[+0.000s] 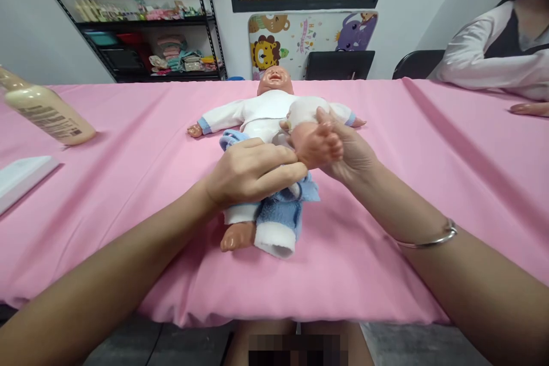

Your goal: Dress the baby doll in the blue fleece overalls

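Observation:
A baby doll in a white top lies on its back in the middle of a table with a pink cloth, head away from me. Blue trousers with white cuffs are bunched around its lower legs. My left hand is closed on the blue trousers near the doll's hips. My right hand holds the doll's bare raised foot from behind, fingers wrapped round it. The doll's other foot rests on the cloth near me.
A cream lotion bottle lies tilted at the far left, with a white flat pack below it. Another person's white sleeve and hand rest on the table at the far right. Shelves and a dark chair stand behind.

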`<move>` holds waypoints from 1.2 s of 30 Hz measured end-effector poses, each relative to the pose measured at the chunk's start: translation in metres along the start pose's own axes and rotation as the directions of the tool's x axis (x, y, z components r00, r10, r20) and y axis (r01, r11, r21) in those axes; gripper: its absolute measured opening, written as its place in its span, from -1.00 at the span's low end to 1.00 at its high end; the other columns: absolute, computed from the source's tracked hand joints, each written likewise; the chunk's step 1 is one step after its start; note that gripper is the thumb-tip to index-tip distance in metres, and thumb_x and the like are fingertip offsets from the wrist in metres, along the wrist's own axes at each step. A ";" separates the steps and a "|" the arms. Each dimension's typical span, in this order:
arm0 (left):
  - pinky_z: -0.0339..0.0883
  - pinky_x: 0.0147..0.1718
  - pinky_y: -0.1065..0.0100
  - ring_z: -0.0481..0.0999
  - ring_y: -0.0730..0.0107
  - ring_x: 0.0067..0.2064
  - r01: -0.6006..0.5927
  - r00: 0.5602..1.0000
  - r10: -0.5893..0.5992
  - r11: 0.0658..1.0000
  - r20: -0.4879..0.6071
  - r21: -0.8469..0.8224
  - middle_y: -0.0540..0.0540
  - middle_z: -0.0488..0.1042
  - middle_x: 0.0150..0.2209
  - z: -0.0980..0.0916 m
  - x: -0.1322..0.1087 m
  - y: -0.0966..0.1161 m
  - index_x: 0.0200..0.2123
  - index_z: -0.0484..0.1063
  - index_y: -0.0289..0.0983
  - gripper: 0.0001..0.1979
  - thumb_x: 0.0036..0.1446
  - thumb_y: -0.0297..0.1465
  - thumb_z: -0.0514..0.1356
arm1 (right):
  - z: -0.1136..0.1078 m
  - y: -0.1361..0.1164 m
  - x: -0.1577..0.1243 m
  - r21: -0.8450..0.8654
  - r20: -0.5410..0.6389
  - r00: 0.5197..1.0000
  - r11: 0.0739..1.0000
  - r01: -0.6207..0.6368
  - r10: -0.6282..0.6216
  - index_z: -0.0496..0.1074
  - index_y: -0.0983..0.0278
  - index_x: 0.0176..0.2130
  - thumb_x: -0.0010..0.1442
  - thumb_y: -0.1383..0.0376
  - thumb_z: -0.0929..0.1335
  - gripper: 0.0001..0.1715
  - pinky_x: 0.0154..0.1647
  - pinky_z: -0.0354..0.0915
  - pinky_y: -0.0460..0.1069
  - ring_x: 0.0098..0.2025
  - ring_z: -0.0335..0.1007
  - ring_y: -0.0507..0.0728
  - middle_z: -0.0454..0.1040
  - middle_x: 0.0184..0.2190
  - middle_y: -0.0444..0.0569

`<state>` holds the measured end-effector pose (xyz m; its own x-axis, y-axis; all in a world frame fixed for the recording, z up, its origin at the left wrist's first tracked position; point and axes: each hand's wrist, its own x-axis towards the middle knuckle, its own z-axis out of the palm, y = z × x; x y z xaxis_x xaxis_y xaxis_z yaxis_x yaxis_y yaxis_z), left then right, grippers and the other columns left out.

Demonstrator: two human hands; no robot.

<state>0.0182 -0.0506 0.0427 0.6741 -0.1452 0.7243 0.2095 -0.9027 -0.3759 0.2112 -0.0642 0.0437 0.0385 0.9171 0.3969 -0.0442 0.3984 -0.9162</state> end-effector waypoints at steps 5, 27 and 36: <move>0.27 -0.43 0.44 0.53 0.51 -0.36 0.015 0.989 -0.005 0.998 -0.150 0.063 0.02 0.57 -0.33 0.003 0.000 0.006 -0.04 0.37 -0.14 -0.79 0.32 -0.43 0.03 | 0.021 0.012 -0.005 0.363 0.025 0.988 0.920 -0.149 0.150 0.19 0.13 -0.04 -0.05 0.14 0.52 -0.34 -0.10 0.51 0.05 -0.06 0.48 0.16 0.46 -0.13 -0.09; 0.15 -0.46 0.39 0.22 0.49 -0.50 0.785 0.619 -0.726 0.578 0.298 -0.222 0.06 0.22 -0.60 -0.007 0.040 -0.006 -0.61 0.16 -0.26 -0.80 -0.03 -0.45 0.14 | 0.023 0.030 -0.011 0.162 0.131 0.978 0.970 -0.184 0.163 0.32 0.20 0.15 0.26 -0.05 0.31 -0.40 0.25 0.25 0.09 0.21 0.26 0.20 0.40 0.10 -0.05; 0.17 -0.33 0.32 0.39 0.29 -0.32 0.881 0.471 -0.849 0.463 0.239 -0.092 -0.04 0.46 -0.42 0.037 0.019 -0.046 -0.48 0.33 -0.27 -0.88 -0.01 -0.35 0.17 | 0.005 0.033 -0.005 0.123 0.246 0.937 0.950 -0.286 0.250 0.44 0.28 -0.04 0.07 0.09 0.48 -0.48 0.02 0.38 0.05 -0.01 0.42 0.21 0.51 -0.13 -0.06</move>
<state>0.0474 0.0035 0.0524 0.3093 0.7948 0.5222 0.6262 -0.5835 0.5171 0.2049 -0.0556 0.0113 -0.2203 0.9628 0.1562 -0.1758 0.1183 -0.9773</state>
